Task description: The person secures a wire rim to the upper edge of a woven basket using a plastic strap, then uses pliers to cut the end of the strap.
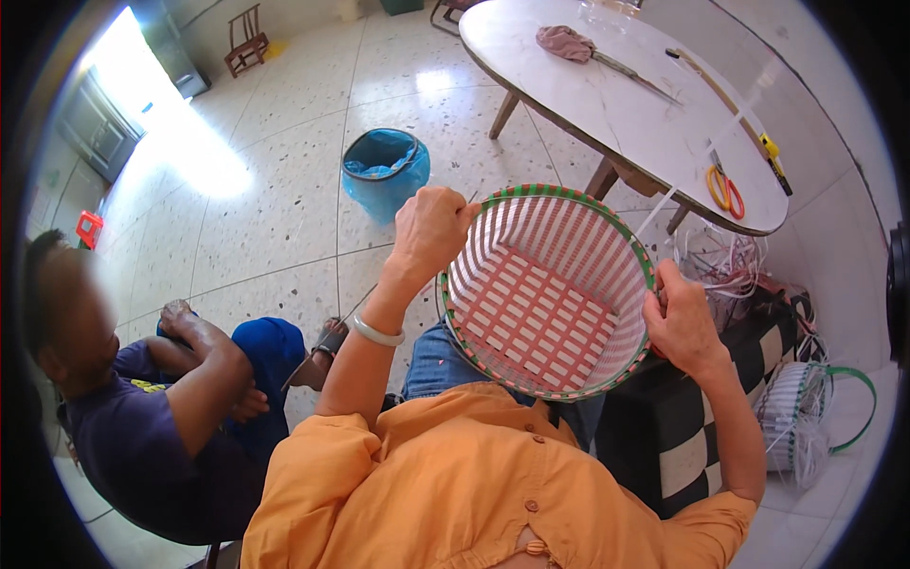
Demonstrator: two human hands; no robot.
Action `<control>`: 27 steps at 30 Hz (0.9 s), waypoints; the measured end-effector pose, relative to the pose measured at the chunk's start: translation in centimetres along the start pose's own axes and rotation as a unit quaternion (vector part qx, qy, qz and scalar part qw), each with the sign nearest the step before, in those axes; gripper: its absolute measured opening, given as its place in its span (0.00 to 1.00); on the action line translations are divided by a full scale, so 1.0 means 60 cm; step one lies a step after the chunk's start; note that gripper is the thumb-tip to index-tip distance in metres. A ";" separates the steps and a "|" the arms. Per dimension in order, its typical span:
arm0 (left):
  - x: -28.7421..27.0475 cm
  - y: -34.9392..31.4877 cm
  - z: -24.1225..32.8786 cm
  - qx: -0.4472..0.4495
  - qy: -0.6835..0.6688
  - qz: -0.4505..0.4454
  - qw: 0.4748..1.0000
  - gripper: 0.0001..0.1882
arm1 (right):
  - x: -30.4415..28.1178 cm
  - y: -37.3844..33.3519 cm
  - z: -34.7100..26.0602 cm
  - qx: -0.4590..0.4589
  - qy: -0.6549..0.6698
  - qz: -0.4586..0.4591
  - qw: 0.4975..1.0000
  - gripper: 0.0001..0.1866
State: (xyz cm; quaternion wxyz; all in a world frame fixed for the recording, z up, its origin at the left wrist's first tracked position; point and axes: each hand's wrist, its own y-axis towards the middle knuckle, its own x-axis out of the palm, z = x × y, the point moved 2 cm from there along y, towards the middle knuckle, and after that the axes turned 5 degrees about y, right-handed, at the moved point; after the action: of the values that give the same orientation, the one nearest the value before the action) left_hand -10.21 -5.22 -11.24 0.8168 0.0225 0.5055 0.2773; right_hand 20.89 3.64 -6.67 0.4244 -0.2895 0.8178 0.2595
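A round woven basket (540,313) rests on my lap, its open top facing up toward me. Its base is a pink and white check, its walls are striped white, and green and pink strips wrap the rim. My left hand (434,232) is closed at the rim's far left, fingertips pinching the edge. On the right side, my right hand (684,318) grips the rim with curled fingers, the thumb near the edge. A long white plastic strip (656,211) runs from beside the basket's far right rim up across the table; its lower end is hard to make out.
A white oval table (607,95) holds orange-handled scissors (724,190), a pointed tool (630,71) with a cloth and a yellow cutter (770,147). A blue-lined bin (387,175) stands ahead. Someone sits at left (161,408). Loose strips (725,261) and another basket (791,417) lie right.
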 end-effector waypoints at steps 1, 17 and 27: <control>0.000 -0.001 0.001 0.000 -0.001 0.001 1.000 0.15 | -0.002 0.002 -0.002 0.002 0.005 -0.006 1.000 0.08; 0.015 -0.020 0.019 0.059 0.147 0.024 0.987 0.18 | 0.085 0.174 -0.082 -0.297 -0.211 0.093 0.927 0.11; 0.023 -0.034 0.013 0.056 0.147 0.064 0.985 0.15 | 0.156 0.228 -0.043 -0.345 -0.113 0.015 0.931 0.10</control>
State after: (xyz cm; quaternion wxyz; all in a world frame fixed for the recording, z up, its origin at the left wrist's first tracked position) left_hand -8.24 -6.07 -12.64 0.7111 0.0594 0.6326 0.3009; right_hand 5.57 9.10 -10.85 0.3841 -0.3741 0.6285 0.5635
